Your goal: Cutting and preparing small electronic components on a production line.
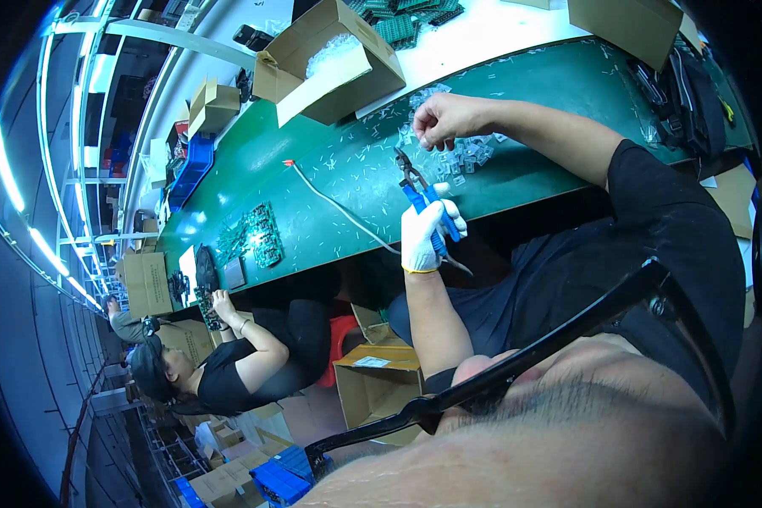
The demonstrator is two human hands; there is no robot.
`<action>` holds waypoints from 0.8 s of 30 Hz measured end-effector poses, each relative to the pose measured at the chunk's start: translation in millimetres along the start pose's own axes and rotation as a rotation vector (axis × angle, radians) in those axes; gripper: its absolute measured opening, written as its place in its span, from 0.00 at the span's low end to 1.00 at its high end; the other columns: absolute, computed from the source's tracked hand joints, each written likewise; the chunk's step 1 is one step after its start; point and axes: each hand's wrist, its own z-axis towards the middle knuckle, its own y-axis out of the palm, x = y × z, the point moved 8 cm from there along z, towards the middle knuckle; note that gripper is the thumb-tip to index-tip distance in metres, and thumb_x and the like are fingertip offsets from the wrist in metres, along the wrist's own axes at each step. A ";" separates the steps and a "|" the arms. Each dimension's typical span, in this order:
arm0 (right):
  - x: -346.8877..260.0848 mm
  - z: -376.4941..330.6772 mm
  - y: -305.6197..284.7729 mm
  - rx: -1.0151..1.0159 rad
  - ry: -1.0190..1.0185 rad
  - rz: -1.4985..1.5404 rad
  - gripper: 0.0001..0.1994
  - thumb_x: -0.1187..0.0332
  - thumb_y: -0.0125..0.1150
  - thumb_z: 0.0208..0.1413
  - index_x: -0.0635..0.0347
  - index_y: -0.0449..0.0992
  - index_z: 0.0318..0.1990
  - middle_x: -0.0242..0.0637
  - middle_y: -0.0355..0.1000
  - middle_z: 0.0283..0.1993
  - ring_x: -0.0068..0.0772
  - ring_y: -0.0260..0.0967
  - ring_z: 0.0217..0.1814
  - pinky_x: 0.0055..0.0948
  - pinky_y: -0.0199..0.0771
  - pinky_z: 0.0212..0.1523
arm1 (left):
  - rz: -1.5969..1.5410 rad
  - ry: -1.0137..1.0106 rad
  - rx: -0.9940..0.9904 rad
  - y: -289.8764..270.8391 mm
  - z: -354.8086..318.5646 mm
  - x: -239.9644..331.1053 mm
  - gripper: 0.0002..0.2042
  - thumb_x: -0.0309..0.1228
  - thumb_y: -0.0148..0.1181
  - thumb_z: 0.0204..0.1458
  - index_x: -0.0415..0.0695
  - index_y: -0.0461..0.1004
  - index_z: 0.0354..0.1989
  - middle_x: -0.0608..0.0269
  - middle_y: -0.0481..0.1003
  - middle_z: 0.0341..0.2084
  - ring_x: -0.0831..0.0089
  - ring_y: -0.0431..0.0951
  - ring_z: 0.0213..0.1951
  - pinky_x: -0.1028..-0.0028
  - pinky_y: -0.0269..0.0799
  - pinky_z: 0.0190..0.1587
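Observation:
My left hand (422, 235), in a white knit glove with a yellow cuff, is wrapped round a pair of pliers (414, 194) with blue handles. Their dark jaws point up and away over the green table. Just beyond them my bare right hand (449, 121) has its fingers pinched together; anything between the fingertips is too small to make out. Beneath and beside that hand lies a heap of small clear plastic pieces (463, 158), partly hidden by the hand. Thin clear slivers are scattered across the green tabletop (330, 241).
An open cardboard box (347, 89) with clear material stands at the far side. A grey cable (334, 201) with an orange tip crosses the table. Green parts (258, 237) lie to the left, near a seated co-worker (237, 356). A black bag (690, 106) sits at right.

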 end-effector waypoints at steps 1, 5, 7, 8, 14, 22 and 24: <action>1.4 -0.3 -4.2 0.006 0.003 -0.001 0.06 0.70 0.69 0.54 0.64 0.80 0.34 0.37 0.79 0.33 0.29 0.77 0.34 0.31 0.79 0.36 | -0.026 -0.005 -0.006 -0.9 -0.3 -1.3 0.25 0.32 0.61 0.60 0.31 0.64 0.62 0.54 0.78 0.32 0.63 0.82 0.30 0.65 0.81 0.32; 9.9 7.5 -7.7 -0.125 -0.035 -0.610 0.08 0.70 0.72 0.50 0.63 0.82 0.35 0.37 0.80 0.32 0.31 0.77 0.34 0.34 0.77 0.39 | -0.015 0.006 -0.032 -2.3 -1.9 1.2 0.26 0.33 0.60 0.61 0.31 0.63 0.63 0.54 0.78 0.33 0.62 0.82 0.31 0.63 0.81 0.33; 6.6 7.4 -19.9 -0.136 -0.037 -0.659 0.10 0.70 0.74 0.48 0.64 0.83 0.37 0.38 0.81 0.34 0.33 0.78 0.37 0.35 0.77 0.40 | -0.024 0.002 -0.033 0.0 -3.2 0.7 0.26 0.33 0.61 0.60 0.31 0.63 0.63 0.54 0.78 0.33 0.62 0.82 0.31 0.63 0.81 0.33; 7.4 11.4 -37.1 -0.044 -0.025 -0.636 0.11 0.71 0.74 0.47 0.64 0.83 0.38 0.39 0.82 0.35 0.34 0.79 0.38 0.35 0.77 0.42 | -0.028 -0.002 -0.030 0.8 -3.1 0.5 0.26 0.33 0.61 0.60 0.31 0.63 0.63 0.54 0.78 0.33 0.62 0.82 0.31 0.63 0.81 0.34; 7.7 10.7 -86.0 0.361 -0.032 -0.841 0.11 0.74 0.69 0.45 0.61 0.83 0.40 0.44 0.81 0.37 0.43 0.79 0.42 0.38 0.78 0.47 | -0.007 -0.014 -0.031 -1.9 -3.1 -0.3 0.27 0.32 0.61 0.60 0.31 0.63 0.63 0.54 0.78 0.34 0.63 0.82 0.32 0.63 0.81 0.35; 25.7 17.5 -76.5 0.531 -0.099 -1.006 0.17 0.75 0.62 0.48 0.61 0.80 0.49 0.49 0.79 0.46 0.53 0.77 0.52 0.46 0.75 0.54 | 0.006 -0.029 -0.048 1.0 -2.1 -1.9 0.28 0.34 0.62 0.60 0.30 0.62 0.63 0.54 0.78 0.34 0.62 0.82 0.33 0.63 0.81 0.36; 33.5 22.2 -72.6 0.457 -0.070 -1.005 0.17 0.75 0.60 0.50 0.62 0.80 0.49 0.50 0.79 0.46 0.53 0.76 0.52 0.47 0.74 0.53 | 0.009 -0.038 -0.048 1.1 -2.1 -2.6 0.28 0.34 0.62 0.60 0.31 0.63 0.63 0.54 0.78 0.34 0.62 0.82 0.33 0.63 0.81 0.36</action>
